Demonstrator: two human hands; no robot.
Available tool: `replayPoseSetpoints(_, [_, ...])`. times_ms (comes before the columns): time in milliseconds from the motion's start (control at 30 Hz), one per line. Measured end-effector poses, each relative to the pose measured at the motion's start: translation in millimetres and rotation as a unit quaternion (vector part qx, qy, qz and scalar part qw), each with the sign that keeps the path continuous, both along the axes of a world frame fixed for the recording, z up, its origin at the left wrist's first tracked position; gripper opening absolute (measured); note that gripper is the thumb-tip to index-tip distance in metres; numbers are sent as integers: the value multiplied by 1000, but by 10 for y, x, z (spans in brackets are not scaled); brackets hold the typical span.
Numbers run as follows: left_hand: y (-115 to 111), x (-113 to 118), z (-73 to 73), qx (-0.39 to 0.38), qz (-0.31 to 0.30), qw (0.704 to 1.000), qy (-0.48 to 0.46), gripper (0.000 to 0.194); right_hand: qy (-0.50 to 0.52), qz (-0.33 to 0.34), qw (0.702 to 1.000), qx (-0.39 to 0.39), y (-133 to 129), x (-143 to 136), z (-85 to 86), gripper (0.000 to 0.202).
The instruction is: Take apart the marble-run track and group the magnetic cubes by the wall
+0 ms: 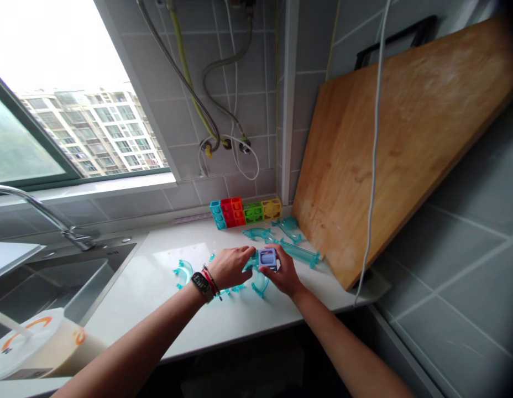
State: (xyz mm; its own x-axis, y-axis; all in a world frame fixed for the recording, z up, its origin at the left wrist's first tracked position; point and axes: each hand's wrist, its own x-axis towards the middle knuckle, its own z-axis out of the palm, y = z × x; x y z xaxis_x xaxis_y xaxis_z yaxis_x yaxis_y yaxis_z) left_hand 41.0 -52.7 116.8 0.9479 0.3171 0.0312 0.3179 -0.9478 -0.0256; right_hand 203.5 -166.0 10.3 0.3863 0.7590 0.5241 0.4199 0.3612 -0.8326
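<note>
My right hand (pixel 283 272) grips a small purple cube block (pixel 267 257) low over the white counter (pixel 223 315). My left hand (pixel 233 266), with a watch and red bracelet on the wrist, touches a clear teal track piece (pixel 251 262) right next to the cube. More teal track pieces lie around: a curved one (pixel 183 272) to the left, a curve (pixel 260 284) under my hands, a straight tube (pixel 300 253) and curves (pixel 260 234) behind. A row of blue, red, green and yellow cube blocks (pixel 245 211) stands against the tiled wall.
A large wooden board (pixel 406 138) leans on the wall at the right, a white cable (pixel 375 143) hanging across it. A sink (pixel 53 282) with a faucet (pixel 41 213) lies left, a lidded paper cup (pixel 36 345) near the front. Hoses hang on the wall under the window.
</note>
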Motion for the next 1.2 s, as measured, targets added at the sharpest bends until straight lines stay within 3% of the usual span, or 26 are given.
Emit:
replayPoseSetpoints(133, [-132,35,-10,17,28,999,22,18,44,19,999,-19,-22,-4,6,49])
replayPoseSetpoints(367, [-148,-41,-28,21,62,997,37,19,42,39,998,-16,-1,-44,54,47])
replayPoseSetpoints(700, [-150,-83,137,7,69,995,75,23,43,62,997,-34,-1,-74,97,48])
replayPoseSetpoints(933, [-123,-35,226,-16,61,993,97,23,100,90,991,-28,15,-85,82,49])
replayPoseSetpoints(1200, [-116,17,231,46,68,992,98,28,185,109,976,-34,46,-99,47,52])
